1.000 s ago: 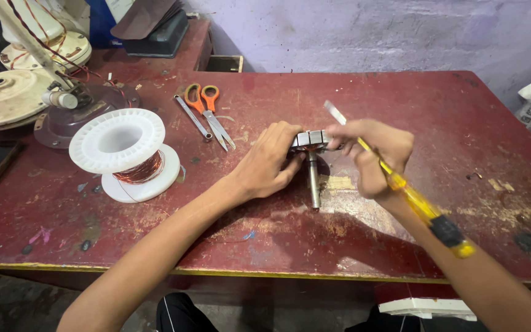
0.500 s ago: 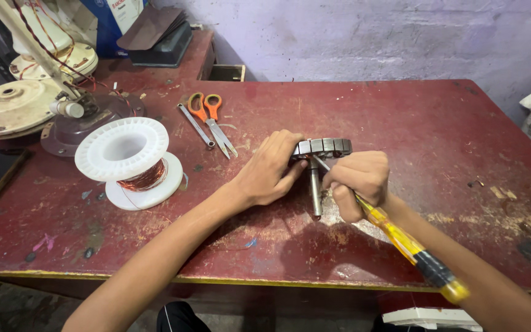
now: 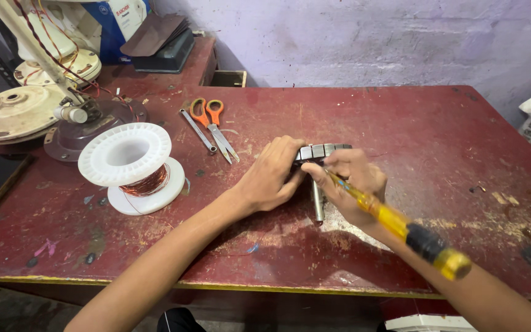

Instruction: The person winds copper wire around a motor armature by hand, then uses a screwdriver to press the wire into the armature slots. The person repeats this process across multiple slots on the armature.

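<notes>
Left hand (image 3: 271,178) clamps rotor (image 3: 322,152) on bench (image 3: 401,123) | right hand (image 3: 351,184), fingers closed, works screwdriver (image 3: 401,224) tip in | next likely needs steady pressure

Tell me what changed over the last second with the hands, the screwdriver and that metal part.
The right hand swung the yellow screwdriver down from a raised angle until its tip met the metal part, the handle now trailing toward the table's near edge. The left hand kept its grip on the part, whose shaft still points toward the person. The wire spool, scissors and wrench lie as before.
</notes>
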